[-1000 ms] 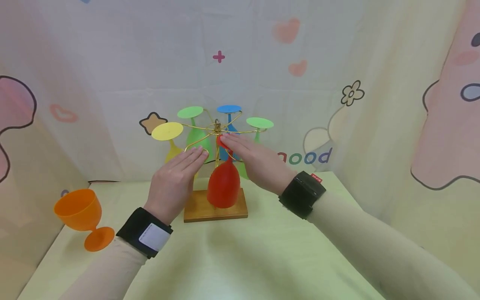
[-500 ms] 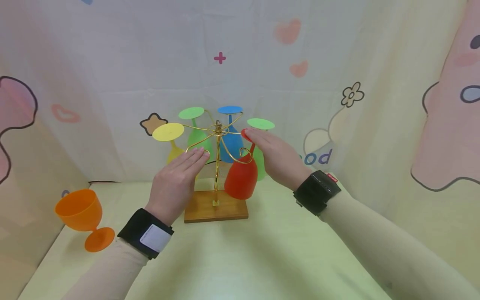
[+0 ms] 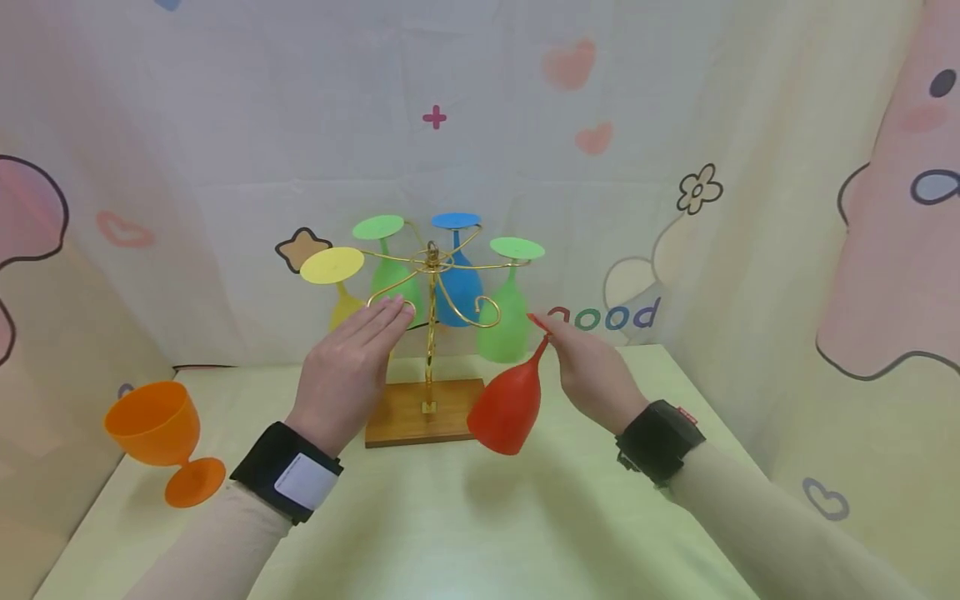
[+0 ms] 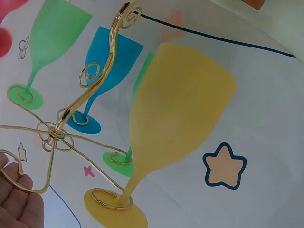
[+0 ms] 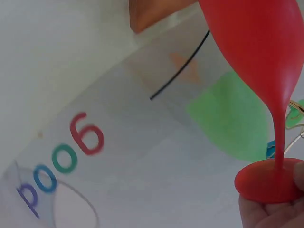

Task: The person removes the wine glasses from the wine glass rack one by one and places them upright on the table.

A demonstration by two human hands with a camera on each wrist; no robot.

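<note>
In the head view my right hand (image 3: 600, 371) pinches the foot of a red plastic goblet (image 3: 510, 408), which hangs tilted, bowl down, in front of a gold wire glass rack (image 3: 431, 333). The right wrist view shows fingers (image 5: 266, 216) under the red foot. My left hand (image 3: 348, 362) holds a curled front hook (image 4: 19, 178) of the rack at its fingertips; the thumb is hidden in the head view. A yellow goblet (image 4: 183, 109), a blue goblet (image 3: 459, 292) and two green goblets, one at right (image 3: 504, 321), one at back left (image 3: 393, 275), hang upside down by their feet.
The rack stands on a wooden base (image 3: 397, 429) on a pale table (image 3: 435, 533). At the table's left, an orange goblet (image 3: 153, 425) stands upright on its foot. A bare curled hook (image 3: 487, 315) faces front right. A printed curtain (image 3: 480, 75) hangs behind.
The right hand has carried the red goblet right and down, away from the rack's front hook, and its bowl now tilts toward the left. The left hand stays in place on its hook.
</note>
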